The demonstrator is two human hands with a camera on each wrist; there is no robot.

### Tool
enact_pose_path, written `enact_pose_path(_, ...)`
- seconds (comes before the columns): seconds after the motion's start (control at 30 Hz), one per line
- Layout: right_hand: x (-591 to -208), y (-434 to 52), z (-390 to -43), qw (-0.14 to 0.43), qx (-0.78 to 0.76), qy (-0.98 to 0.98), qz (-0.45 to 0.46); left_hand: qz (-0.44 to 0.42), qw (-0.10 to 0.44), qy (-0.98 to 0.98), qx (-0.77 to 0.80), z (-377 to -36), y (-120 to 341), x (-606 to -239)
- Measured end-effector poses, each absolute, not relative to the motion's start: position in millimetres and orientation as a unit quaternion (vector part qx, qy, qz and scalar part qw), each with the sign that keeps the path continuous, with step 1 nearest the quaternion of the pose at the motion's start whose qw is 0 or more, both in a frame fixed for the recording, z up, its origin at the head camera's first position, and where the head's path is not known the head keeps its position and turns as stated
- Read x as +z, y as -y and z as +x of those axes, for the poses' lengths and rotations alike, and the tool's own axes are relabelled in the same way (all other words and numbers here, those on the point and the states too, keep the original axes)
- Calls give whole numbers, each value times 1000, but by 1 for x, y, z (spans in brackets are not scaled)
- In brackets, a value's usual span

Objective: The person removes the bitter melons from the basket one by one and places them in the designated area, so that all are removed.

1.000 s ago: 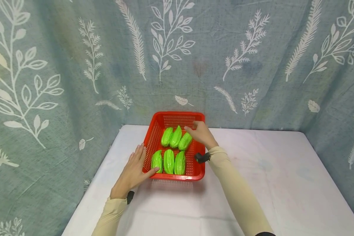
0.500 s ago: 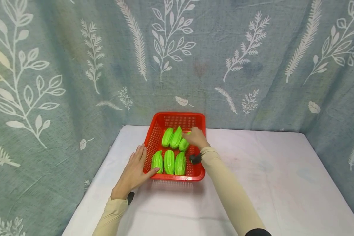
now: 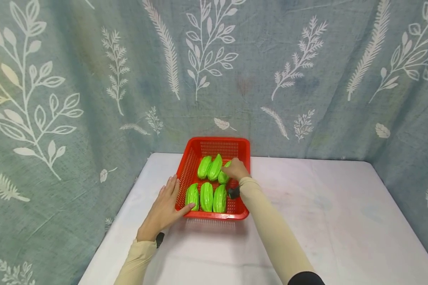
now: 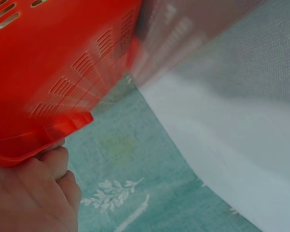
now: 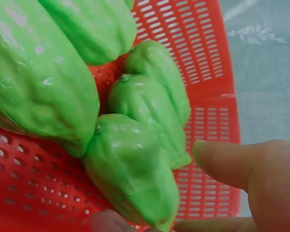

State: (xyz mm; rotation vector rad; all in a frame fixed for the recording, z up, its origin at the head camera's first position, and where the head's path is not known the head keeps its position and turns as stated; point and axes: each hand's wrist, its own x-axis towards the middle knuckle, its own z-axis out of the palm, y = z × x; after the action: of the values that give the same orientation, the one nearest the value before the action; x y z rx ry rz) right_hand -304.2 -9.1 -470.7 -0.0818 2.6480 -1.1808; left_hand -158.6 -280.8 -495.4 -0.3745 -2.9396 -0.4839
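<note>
So there's a red basket (image 3: 214, 178) sitting on the white bench (image 3: 324, 221), pushed toward the far left side right up near the leaf-print curtain (image 3: 306, 79). Inside are six green gourds in two rows of three, the near row (image 3: 207, 196) lined up side by side and the far row packed a bit tighter. The right hand (image 3: 235, 169) is reaching into the far right part of the basket and has its fingers curled around the rightmost far gourd (image 3: 223, 177); in the right wrist view that gourd (image 5: 130, 179) sits on the mesh floor with the thumb (image 5: 227, 164) on one side and fingertips on the other, so it's pinching it, and it looks like it's touching the two gourds next to it. The left hand (image 3: 162, 209) is lying flat with fingers spread and straight against the near left wall of the basket, palm on the bench, thumb at the near left corner. The left wrist view just shows the basket's rim (image 4: 34, 145) pressed against that hand (image 4: 34, 193).
</note>
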Motion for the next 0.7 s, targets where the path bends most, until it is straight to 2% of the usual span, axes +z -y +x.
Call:
enact_pose_path(0.33, -485, 11, -308, 120, -412, -903, -14, -122, 64, 978, -156, -158, 280, -495)
enact_pose_path(0.7, -483, 12, -307, 117, -414, -903, -12, -121, 64, 978, -156, -159, 279, -493)
